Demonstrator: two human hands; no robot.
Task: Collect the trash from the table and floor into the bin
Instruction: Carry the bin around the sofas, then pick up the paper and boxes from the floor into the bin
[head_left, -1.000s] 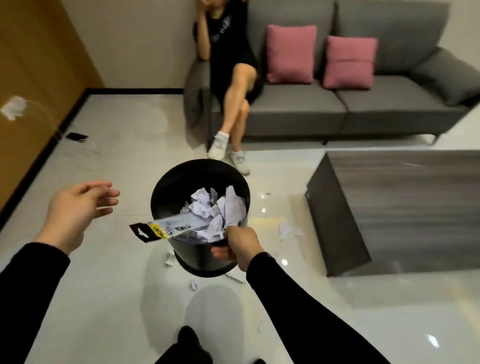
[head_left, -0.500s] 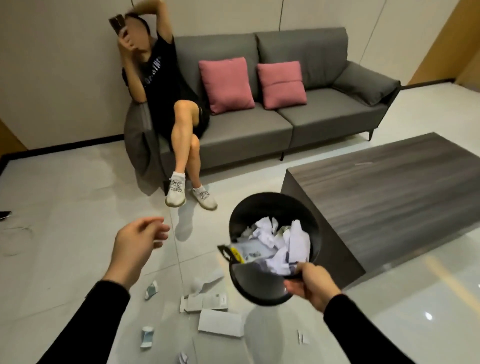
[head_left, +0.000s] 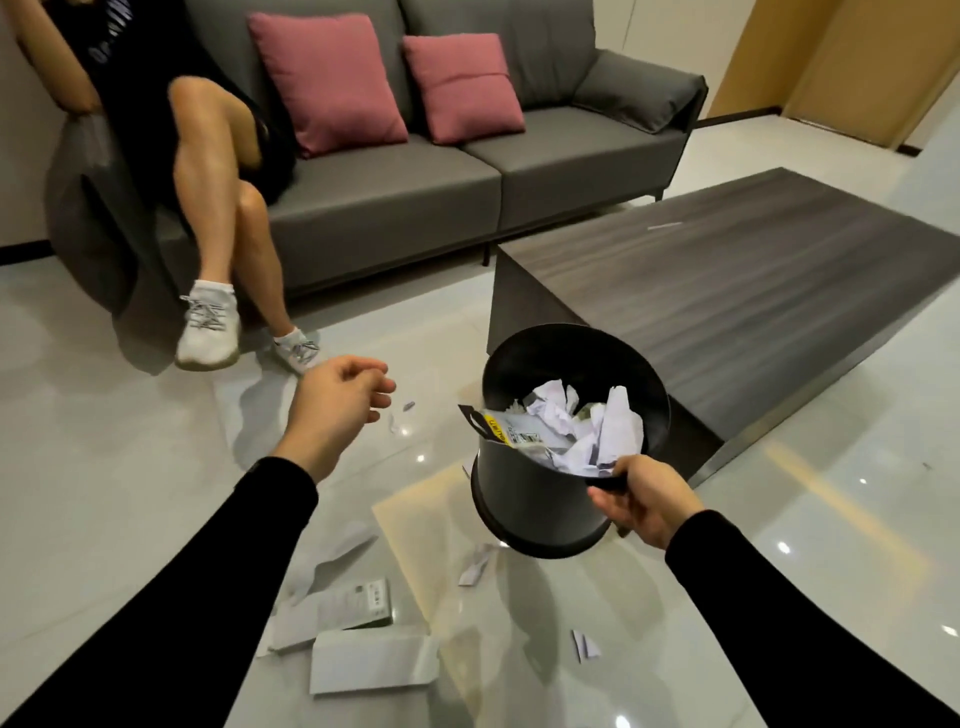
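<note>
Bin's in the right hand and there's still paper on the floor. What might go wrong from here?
The bin hangs tilted from the right hand, gripped only at the rim, and the yellow-labelled package pokes over its edge; it may slide out. The crumpled paper is piled near the rim, so bending for the white envelope could spill it. The glossy floor and loose sheets look slippery.

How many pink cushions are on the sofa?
2: one cushion beside the seated person, the other cushion nearer the sofa's right armrest. None appears hidden.
</note>
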